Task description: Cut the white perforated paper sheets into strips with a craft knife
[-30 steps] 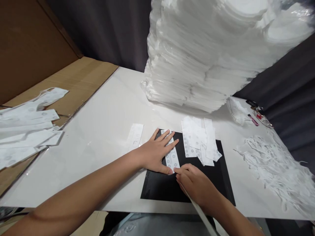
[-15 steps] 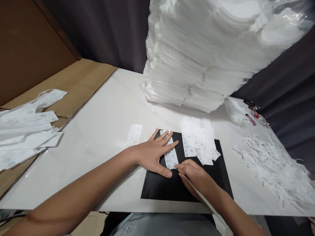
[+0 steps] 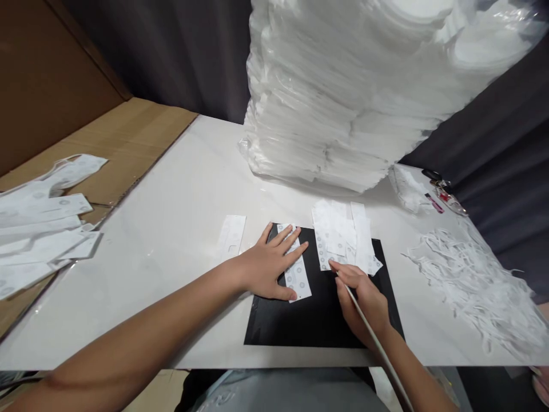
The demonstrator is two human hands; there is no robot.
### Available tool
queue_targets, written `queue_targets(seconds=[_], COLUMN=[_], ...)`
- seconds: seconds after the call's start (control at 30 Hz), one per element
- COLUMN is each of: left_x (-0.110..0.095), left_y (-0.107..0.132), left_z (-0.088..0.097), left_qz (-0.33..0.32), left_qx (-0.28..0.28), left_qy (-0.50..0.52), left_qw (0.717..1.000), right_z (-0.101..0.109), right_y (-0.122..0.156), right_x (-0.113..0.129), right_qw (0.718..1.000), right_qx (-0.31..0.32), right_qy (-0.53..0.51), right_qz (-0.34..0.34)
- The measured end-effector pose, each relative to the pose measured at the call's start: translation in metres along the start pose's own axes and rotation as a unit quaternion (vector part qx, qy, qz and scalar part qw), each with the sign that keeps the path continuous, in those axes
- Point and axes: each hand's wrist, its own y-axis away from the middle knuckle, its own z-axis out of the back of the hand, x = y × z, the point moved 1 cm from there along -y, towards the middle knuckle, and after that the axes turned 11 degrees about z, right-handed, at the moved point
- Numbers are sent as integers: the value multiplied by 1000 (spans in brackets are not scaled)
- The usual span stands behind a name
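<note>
My left hand (image 3: 270,266) lies flat with its fingers spread. It presses a white strip printed with grey rings (image 3: 299,277) onto a black mat (image 3: 295,326); the strip's lower end sticks out past the thumb. My right hand (image 3: 362,297) is closed in a pinch around a long, thin white cord (image 3: 371,332), which runs back along the forearm toward my body. Whether a slim tool sits at the cord's end is hidden by the fingers. The fingertips are at the lower edge of a loose pile of similar white strips (image 3: 338,229) on the mat.
A tall plastic-wrapped stack of white sheets (image 3: 334,114) stands at the back. White looped cords (image 3: 472,292) lie heaped on the right, with small items (image 3: 446,197) behind. More strips (image 3: 47,217) rest on cardboard (image 3: 128,137) at left. Another white piece (image 3: 234,232) lies beside the mat.
My right hand has moved from the lower end of the strip under my left hand up and right to the pile. My left hand stays on the strip, its thumb slightly shifted.
</note>
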Motion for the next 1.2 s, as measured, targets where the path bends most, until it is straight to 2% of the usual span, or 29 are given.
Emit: queue_targets(seconds=[0.13, 0.2, 0.3, 0.4, 0.53, 0.7, 1.03, 1.2], left_x=[-1, -1, 1, 7, 15, 13, 12, 10], left_y=[1, 2, 3, 4, 3, 2, 1, 1], left_z=[1, 1, 1, 2, 0, -3, -3, -3], left_qz=[-6, -19, -50, -22, 28, 31, 35, 44], left_qx=[7, 6, 1, -36, -62, -38, -38, -27], left_qy=[2, 14, 48, 50, 15, 5, 8, 5], left_qw=[1000, 1000, 998, 998, 998, 999, 999, 999], right_z=[9, 8, -1, -15, -30, -38, -37, -47], right_y=[-10, -13, -16, -19, -20, -21, -21, -18], right_x=[2, 3, 2, 0, -1, 0, 0, 6], right_qw=[998, 991, 964, 944, 955, 967, 971, 983], right_qx=[3, -3, 0, 29, 53, 67, 71, 110], right_qy=[-52, -103, -190, -240, -222, -195, -183, -126], right_qz=[-44, -91, -186, -225, -191, -150, -140, -71])
